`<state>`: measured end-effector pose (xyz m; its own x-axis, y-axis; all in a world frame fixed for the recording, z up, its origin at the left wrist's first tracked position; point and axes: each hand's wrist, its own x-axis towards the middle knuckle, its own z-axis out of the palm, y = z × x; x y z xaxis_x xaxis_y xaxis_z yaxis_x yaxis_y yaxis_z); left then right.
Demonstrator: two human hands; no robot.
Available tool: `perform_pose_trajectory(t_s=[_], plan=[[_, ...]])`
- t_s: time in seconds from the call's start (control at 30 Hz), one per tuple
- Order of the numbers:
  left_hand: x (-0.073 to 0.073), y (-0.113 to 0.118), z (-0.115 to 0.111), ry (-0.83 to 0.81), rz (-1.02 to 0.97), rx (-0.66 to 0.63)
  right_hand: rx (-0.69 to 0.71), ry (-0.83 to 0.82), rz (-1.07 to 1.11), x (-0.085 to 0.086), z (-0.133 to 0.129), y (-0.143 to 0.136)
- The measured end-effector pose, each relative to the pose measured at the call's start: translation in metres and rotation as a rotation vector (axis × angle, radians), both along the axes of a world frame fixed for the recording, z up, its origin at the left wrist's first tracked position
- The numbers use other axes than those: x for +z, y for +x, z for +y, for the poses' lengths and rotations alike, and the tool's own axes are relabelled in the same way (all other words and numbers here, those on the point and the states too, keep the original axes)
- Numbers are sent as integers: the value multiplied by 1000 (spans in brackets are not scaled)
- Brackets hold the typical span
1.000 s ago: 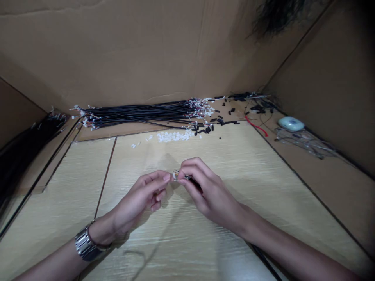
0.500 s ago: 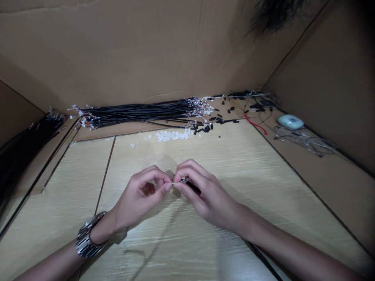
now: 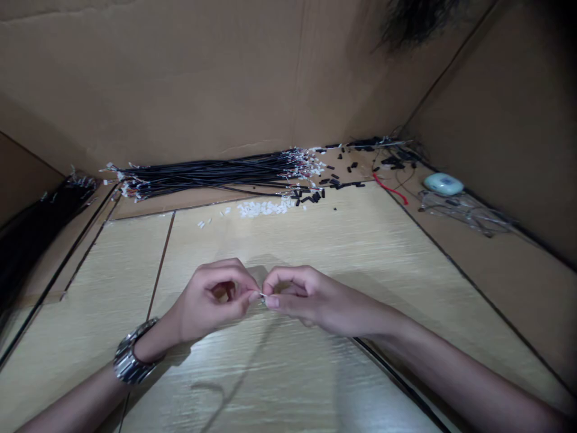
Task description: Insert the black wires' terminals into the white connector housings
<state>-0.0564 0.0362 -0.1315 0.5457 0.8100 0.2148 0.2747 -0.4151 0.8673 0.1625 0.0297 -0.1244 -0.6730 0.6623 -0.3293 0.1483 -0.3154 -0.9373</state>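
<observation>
Over the middle of the desk [image 3: 338,240], the left hand [image 3: 196,304] and the right hand [image 3: 318,304] are meeting almost tip to tip. The left grip is closing its thumb and forefinger on one end of a thin pale wire [image 3: 262,294], and the right grip is pinching the same wire from the other side, so it is sitting in the narrow gap between them. I cannot tell what the folded fingers are hiding. A black cable [image 3: 406,388] is running out from under the right forearm toward the near edge; its connection with the wire is not showing. A metal watch [image 3: 130,359] is circling the left wrist. Farther back, a bundle of black cables [image 3: 216,173] is lying crosswise on cardboard [image 3: 148,207], with white pieces [image 3: 264,208] and black pieces [image 3: 311,197] scattering near its right end. A pale green object [image 3: 444,184] is resting far right.
</observation>
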Motion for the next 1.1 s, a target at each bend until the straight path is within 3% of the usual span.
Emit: perform_pose_trajectory(t_s=[0.13,0.2,0.3,0.4,0.53,0.63,0.73,0.93,1.1], plan=[[-3,-10,-3,710,105,-68,-91,-222,139,3,-3,-5],[-5,-14,-4,877,183,-67,-129,-294,185,2,-6,-8],[-6,-15,-5,920,208,-45,-168,-278,172,2,-8,-9],[-4,-11,-3,773,137,-21,-190,-188,123,2,-8,-8],[-1,-5,0,231,117,31,-201,-94,114,3,-7,-6],[-1,-1,2,-174,148,-101,-208,-8,164,3,-6,-7],[-5,1,1,-450,34,-165,-225,60,185,4,-6,-8],[-10,0,0,-514,-126,-96,-249,273,-2,10,-10,-7],[-13,1,-3,-678,-297,-128,-306,450,-168,14,-15,-5]])
